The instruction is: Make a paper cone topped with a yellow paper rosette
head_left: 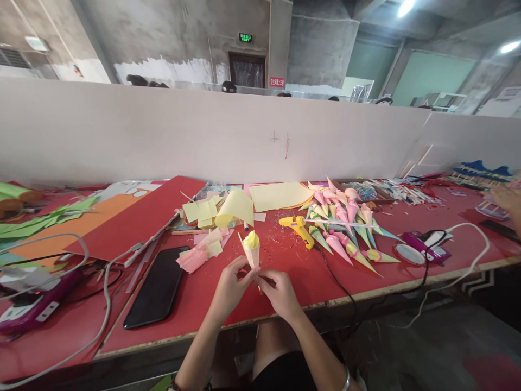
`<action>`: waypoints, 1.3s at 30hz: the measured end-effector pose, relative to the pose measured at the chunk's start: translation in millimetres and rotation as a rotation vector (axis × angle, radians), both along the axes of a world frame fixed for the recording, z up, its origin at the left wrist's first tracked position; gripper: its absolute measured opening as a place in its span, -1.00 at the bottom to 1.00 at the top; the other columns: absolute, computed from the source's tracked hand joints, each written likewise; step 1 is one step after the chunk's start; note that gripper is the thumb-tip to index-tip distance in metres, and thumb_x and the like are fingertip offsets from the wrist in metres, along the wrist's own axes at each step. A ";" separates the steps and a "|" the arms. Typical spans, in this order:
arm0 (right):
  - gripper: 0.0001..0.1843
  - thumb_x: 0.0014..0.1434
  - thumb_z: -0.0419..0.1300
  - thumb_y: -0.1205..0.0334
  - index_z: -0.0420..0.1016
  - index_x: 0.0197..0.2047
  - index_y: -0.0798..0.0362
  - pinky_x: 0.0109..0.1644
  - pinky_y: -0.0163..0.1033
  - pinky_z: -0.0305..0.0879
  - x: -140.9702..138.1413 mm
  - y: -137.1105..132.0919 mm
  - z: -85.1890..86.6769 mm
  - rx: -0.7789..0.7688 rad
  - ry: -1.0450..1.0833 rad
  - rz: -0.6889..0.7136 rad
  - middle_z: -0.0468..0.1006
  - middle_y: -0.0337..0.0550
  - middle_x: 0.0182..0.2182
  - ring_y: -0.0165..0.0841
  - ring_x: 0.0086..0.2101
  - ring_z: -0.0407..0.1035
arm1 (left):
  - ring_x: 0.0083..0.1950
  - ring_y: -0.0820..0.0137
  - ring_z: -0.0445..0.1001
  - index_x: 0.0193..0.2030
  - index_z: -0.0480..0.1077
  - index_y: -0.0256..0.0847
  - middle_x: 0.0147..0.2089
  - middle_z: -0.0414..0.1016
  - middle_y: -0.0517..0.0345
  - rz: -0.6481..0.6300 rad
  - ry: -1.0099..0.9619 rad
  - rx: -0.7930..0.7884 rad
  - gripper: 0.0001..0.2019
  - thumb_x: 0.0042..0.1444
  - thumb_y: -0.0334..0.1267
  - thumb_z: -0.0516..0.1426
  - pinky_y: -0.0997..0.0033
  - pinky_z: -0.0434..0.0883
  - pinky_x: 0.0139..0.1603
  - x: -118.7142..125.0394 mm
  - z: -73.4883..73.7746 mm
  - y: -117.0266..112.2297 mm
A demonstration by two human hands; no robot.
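Observation:
Between my hands, above the front of the red table, a small paper cone [252,253] stands upright, pale outside with yellow paper in its mouth. My left hand [233,283] is closed around the cone's left side. At its lower tip, the fingers of my right hand [280,292] pinch the cone from the right. A thin stick shows beside the cone's rim. Crumpled pink paper [194,257] lies left of my hands. To the right rests a yellow glue gun [298,228], and behind it sits a pile of finished paper cones [345,220] in pink, green and yellow.
A black phone [157,288] lies at the left front. Coloured sheets, among them a red board [138,220], cover the back left. Purple power strips [432,248] with white cables sit on both sides. A white partition [195,136] closes off the back. Another person's hand [507,196] is at far right.

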State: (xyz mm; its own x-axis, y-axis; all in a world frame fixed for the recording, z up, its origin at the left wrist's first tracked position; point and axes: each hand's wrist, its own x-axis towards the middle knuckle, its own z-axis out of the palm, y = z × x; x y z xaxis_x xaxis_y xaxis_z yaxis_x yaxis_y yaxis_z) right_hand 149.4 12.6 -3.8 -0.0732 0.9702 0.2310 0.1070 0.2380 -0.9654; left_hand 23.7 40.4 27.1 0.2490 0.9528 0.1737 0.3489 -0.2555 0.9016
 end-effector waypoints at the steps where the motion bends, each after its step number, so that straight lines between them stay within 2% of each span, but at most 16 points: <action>1: -0.66 0.11 0.03 0.10 0.51 -0.39 0.17 -0.51 -0.38 0.10 -0.1 -0.4 0.3 0.001 -0.006 -0.008 0.35 -0.23 -0.66 -0.46 -0.60 0.20 | -0.43 0.44 0.35 -0.46 0.37 -0.28 -0.48 0.38 0.20 0.010 -0.010 -0.011 -0.80 -0.05 -0.16 0.07 0.51 0.29 -0.40 0.8 -0.8 0.7; 6: -0.67 0.14 -0.02 0.16 0.48 -0.45 0.15 -0.52 -0.39 0.09 2.4 -0.3 2.5 0.020 -0.069 -0.042 0.34 -0.24 -0.68 -0.47 -0.62 0.20 | -0.50 0.44 0.34 -0.53 0.33 -0.28 -0.57 0.35 0.21 0.080 -0.022 -0.049 -0.76 -0.06 -0.13 0.06 0.50 0.29 -0.47 6.5 -7.2 5.3; 11: -0.72 0.14 -0.03 0.26 0.43 -0.48 0.11 -0.47 -0.38 0.12 11.6 0.6 3.7 0.116 -0.244 -0.134 0.43 -0.18 -0.61 -0.42 -0.58 0.28 | -0.49 0.44 0.35 -0.57 0.31 -0.27 -0.58 0.38 0.21 0.112 -0.023 -0.042 -0.78 -0.07 -0.16 0.05 0.50 0.29 -0.43 17.7 -7.4 6.1; 13: -0.73 0.14 -0.04 0.28 0.42 -0.49 0.11 -0.47 -0.37 0.12 14.5 1.4 1.7 0.135 -0.285 -0.167 0.43 -0.17 -0.61 -0.41 -0.58 0.28 | -0.49 0.44 0.34 -0.56 0.32 -0.27 -0.58 0.37 0.22 0.094 -0.004 -0.030 -0.79 -0.08 -0.17 0.05 0.50 0.28 -0.42 21.3 -5.3 5.4; 16: -0.70 0.13 -0.05 0.29 0.39 -0.55 0.10 -0.51 -0.36 0.10 17.0 2.6 -1.8 0.130 -0.312 -0.204 0.41 -0.18 -0.65 -0.41 -0.61 0.27 | -0.46 0.43 0.35 -0.51 0.36 -0.27 -0.54 0.40 0.21 -0.008 0.052 -0.045 -0.83 -0.10 -0.20 0.07 0.50 0.28 -0.41 22.8 -1.7 3.4; 18: -0.71 0.12 -0.03 0.29 0.39 -0.55 0.11 -0.53 -0.37 0.10 18.3 2.8 -2.5 0.107 -0.289 -0.192 0.40 -0.19 -0.66 -0.41 -0.62 0.27 | -0.44 0.43 0.38 -0.46 0.38 -0.27 -0.50 0.43 0.19 -0.049 0.073 -0.062 -0.85 -0.10 -0.24 0.06 0.50 0.28 -0.41 21.4 -0.1 1.8; 22: -0.72 0.10 0.02 0.20 0.45 -0.51 0.12 -0.51 -0.37 0.16 20.5 2.1 -0.4 0.047 -0.189 -0.131 0.43 -0.19 -0.66 -0.41 -0.60 0.31 | -0.42 0.42 0.39 -0.44 0.38 -0.27 -0.49 0.43 0.19 -0.039 0.039 -0.078 -0.85 -0.08 -0.26 0.04 0.48 0.31 -0.39 17.7 -0.6 0.5; 25: -0.72 0.09 0.04 0.15 0.48 -0.47 0.12 -0.50 -0.37 0.20 21.4 1.7 0.3 0.001 -0.094 -0.074 0.48 -0.16 -0.60 -0.41 -0.58 0.32 | -0.45 0.42 0.39 -0.42 0.38 -0.28 -0.54 0.41 0.21 -0.046 -0.042 -0.129 -0.82 -0.08 -0.20 0.07 0.45 0.33 -0.37 17.3 -4.6 2.3; 28: -0.72 0.08 0.05 0.13 0.49 -0.44 0.12 -0.49 -0.37 0.24 22.5 2.0 -0.4 -0.041 -0.015 -0.013 0.52 -0.14 -0.53 -0.40 -0.55 0.35 | -0.52 0.44 0.36 -0.43 0.36 -0.29 -0.59 0.36 0.24 -0.081 -0.160 -0.226 -0.79 -0.07 -0.15 0.08 0.47 0.33 -0.47 18.9 -9.0 4.4; 33: -0.74 0.07 0.07 0.15 0.44 -0.50 0.12 -0.48 -0.39 0.21 24.7 2.8 -2.9 -0.009 -0.058 -0.030 0.46 -0.19 -0.60 -0.45 -0.59 0.30 | -0.57 0.53 0.30 -0.50 0.29 -0.27 -0.61 0.29 0.30 -0.088 -0.299 -0.289 -0.81 -0.08 -0.17 0.09 0.54 0.30 -0.53 22.9 -9.2 4.8; 39: -0.75 0.10 0.01 0.20 0.40 -0.48 0.12 -0.50 -0.39 0.16 22.1 2.7 -5.1 0.047 -0.150 -0.077 0.38 -0.24 -0.66 -0.45 -0.61 0.28 | -0.57 0.53 0.29 -0.52 0.29 -0.27 -0.61 0.29 0.31 -0.058 -0.254 -0.239 -0.81 -0.07 -0.17 0.07 0.55 0.27 -0.52 25.6 -4.2 5.3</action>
